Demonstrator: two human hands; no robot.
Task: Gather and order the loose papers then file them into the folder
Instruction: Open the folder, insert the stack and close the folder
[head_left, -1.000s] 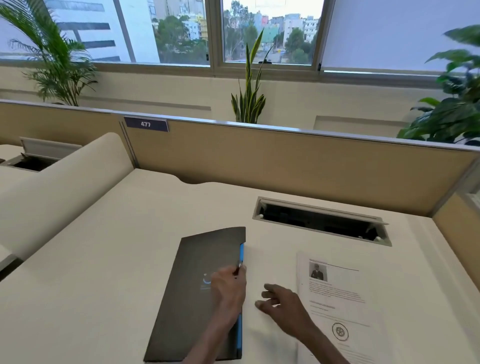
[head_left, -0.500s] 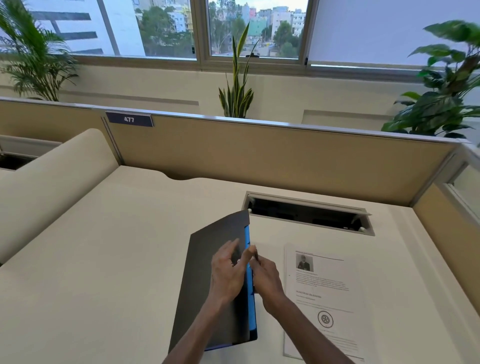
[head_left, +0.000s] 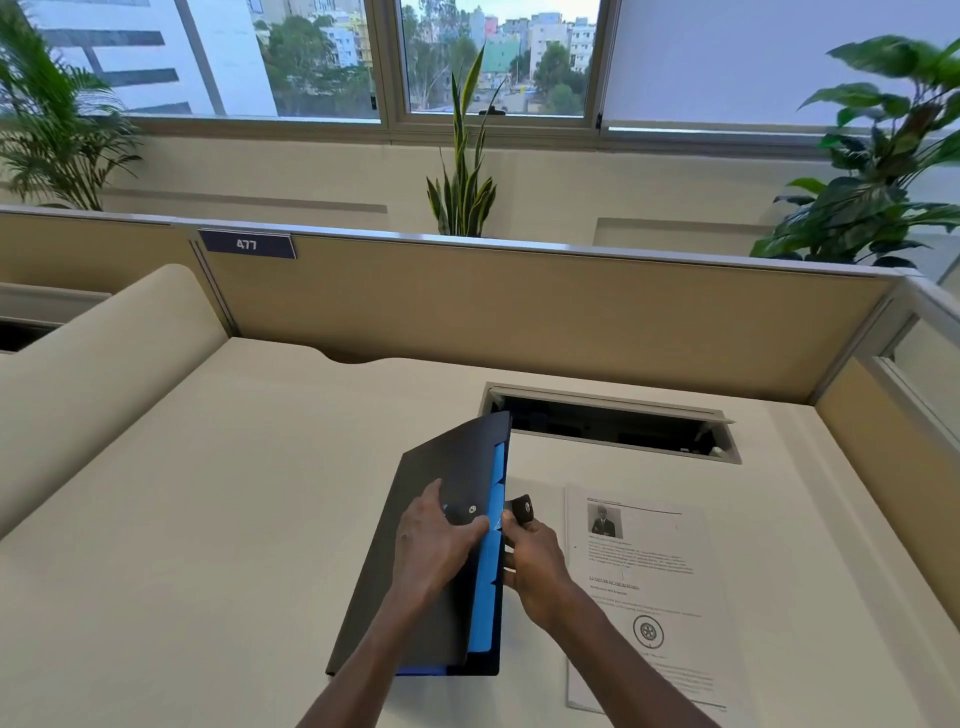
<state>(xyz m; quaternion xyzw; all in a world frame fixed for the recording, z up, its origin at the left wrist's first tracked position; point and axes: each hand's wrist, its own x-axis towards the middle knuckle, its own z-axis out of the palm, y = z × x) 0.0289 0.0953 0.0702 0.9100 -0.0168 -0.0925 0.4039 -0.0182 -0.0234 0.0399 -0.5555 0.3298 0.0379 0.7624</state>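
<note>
A dark expanding folder (head_left: 415, 561) lies on the cream desk (head_left: 182, 519), a bit left of the middle. Its cover is lifted a little, and blue tabbed dividers (head_left: 491, 551) peek out along its right edge. The left hand (head_left: 434, 545) holds the cover, fingers curled over its edge by the snap button (head_left: 471, 509). The right hand (head_left: 535, 558) pinches the small black strap (head_left: 522, 510) just beside the folder. Next to it on the right, printed papers (head_left: 644, 597) lie flat on the desk.
</note>
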